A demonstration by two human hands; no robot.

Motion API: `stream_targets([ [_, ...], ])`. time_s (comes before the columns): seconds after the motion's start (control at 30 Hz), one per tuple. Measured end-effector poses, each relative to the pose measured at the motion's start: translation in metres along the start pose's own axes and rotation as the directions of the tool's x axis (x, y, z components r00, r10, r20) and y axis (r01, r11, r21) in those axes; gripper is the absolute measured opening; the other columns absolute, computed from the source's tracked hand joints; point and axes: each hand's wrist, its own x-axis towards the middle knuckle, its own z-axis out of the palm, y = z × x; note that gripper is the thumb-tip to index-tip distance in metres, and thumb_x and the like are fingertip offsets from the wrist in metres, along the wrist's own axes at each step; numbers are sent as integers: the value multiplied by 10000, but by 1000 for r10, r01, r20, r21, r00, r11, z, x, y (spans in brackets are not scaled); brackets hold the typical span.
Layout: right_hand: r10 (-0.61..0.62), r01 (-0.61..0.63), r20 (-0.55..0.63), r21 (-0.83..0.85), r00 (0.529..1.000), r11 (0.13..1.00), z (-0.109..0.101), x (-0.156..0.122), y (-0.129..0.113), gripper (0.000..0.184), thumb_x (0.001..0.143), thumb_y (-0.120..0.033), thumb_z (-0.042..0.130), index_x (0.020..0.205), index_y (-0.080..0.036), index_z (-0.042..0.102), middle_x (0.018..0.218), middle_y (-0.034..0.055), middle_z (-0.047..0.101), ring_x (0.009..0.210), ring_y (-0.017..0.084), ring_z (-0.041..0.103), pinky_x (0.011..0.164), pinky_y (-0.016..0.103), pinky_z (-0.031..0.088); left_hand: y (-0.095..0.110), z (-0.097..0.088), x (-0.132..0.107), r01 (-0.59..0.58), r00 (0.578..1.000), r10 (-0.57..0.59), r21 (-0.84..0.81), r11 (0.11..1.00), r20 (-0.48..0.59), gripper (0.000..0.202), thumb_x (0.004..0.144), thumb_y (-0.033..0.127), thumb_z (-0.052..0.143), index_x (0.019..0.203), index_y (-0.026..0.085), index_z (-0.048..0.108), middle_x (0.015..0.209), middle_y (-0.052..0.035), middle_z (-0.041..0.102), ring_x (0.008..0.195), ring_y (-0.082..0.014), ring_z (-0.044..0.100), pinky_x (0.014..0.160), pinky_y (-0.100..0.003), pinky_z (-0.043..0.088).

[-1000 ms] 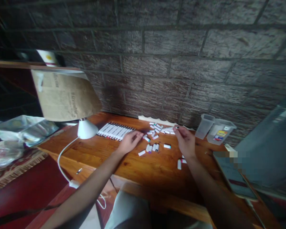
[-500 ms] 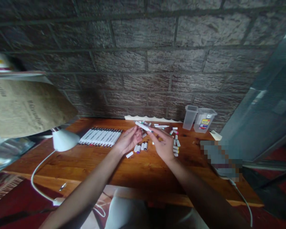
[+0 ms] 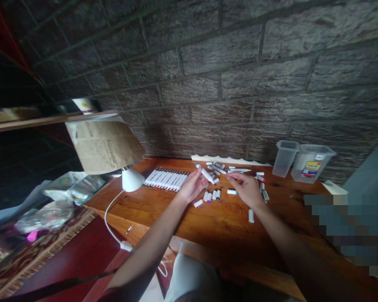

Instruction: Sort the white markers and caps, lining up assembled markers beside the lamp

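My left hand (image 3: 193, 185) is closed around a white marker (image 3: 205, 174), held at a slant above the table; its upper left end looks narrow. My right hand (image 3: 247, 191) is a short way to the right, apart from that marker. Its thumb and forefinger are drawn together, and whatever may be between them is too small to tell. Below the left hand's marker several short white caps (image 3: 209, 196) with coloured ends lie on the wood. A single cap (image 3: 232, 192) lies under my right fingers. Behind the hands are more loose caps and white markers (image 3: 241, 170).
A row of white markers (image 3: 166, 180) lies to the left, beside a lamp (image 3: 132, 180) with a paper shade. Two clear plastic containers (image 3: 285, 159) stand at the back right of the wooden table (image 3: 214, 226). One cap (image 3: 251, 215) lies near my right wrist.
My right hand has come off the marker and moved right; my left hand keeps the marker. The view has turned to the left, and a cap by my right wrist now shows.
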Motion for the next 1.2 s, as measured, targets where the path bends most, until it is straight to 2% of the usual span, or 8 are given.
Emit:
stream_targets([
  [0.2, 36, -36, -2, -7, 999, 999, -2, 3, 9, 218, 835, -348, 588, 913, -208, 735, 946, 50, 753, 859, 212, 703, 817, 349, 542, 6, -14, 7, -111, 993, 115, 258, 960, -1, 373, 754, 471, 712, 716, 136, 553, 573, 44, 476, 487, -46, 412, 499, -180, 348],
  [0.3, 30, -30, 26, 12, 999, 999, 0, 2, 10, 203, 833, -339, 595, 910, -208, 729, 928, 42, 754, 850, 204, 704, 823, 337, 537, 19, -33, 8, -162, 979, 204, 569, 806, -10, 416, 771, 534, 658, 692, 132, 581, 532, 50, 464, 461, -46, 362, 481, -188, 297],
  [0.4, 22, -22, 43, 11, 999, 1000, 1, 1, 10, 213, 841, -357, 589, 913, -213, 728, 928, 40, 755, 844, 203, 704, 813, 325, 534, 38, -57, 8, -170, 960, 276, 870, 463, 41, 413, 756, 546, 654, 696, 139, 630, 608, 12, 579, 548, -85, 466, 559, -206, 349],
  [0.47, 21, -21, 41, -17, 999, 1000, 2, 0, 8, 234, 854, -376, 574, 921, -216, 730, 912, 39, 757, 824, 204, 701, 785, 314, 529, 50, -70, 9, -134, 973, 209, 975, 179, 95, 392, 796, 539, 604, 700, 164, 666, 618, -5, 619, 557, -110, 507, 569, -219, 352],
  [0.57, 3, 3, 71, -85, 997, 996, 3, -2, 4, 275, 882, -393, 534, 908, -210, 738, 851, 37, 754, 751, 193, 684, 715, 284, 504, 56, -80, 8, -24, 973, 216, 962, -271, 85, 368, 796, 531, 590, 646, 211, 693, 587, -34, 639, 552, -159, 552, 557, -246, 333],
  [0.63, -9, 22, 98, -124, 995, 992, 4, -3, 0, 310, 896, -408, 508, 900, -205, 742, 817, 35, 749, 701, 182, 665, 675, 266, 480, 52, -81, 6, 89, 956, 291, 906, -414, 39, 338, 783, 543, 592, 712, 240, 725, 644, -58, 679, 592, -197, 595, 553, -259, 331],
  [1.0, -8, 35, 135, -195, 991, 980, 1, -5, -6, 376, 913, -436, 462, 788, -182, 709, 706, 19, 711, 577, 131, 582, 575, 225, 370, 34, -77, -6, 277, 935, 334, 835, -475, -120, 337, 830, 390, 550, 1104, 208, 625, 836, -60, 727, 791, -224, 662, 678, -272, 410],
  [1.2, -10, 40, 143, -207, 990, 978, 2, -6, -7, 363, 912, -424, 468, 814, -185, 723, 703, 14, 711, 579, 132, 584, 568, 226, 360, 31, -86, -5, 201, 932, 361, 871, -449, -29, 364, 829, 362, 559, 1147, 191, 603, 985, -67, 719, 947, -236, 639, 822, -309, 439],
])
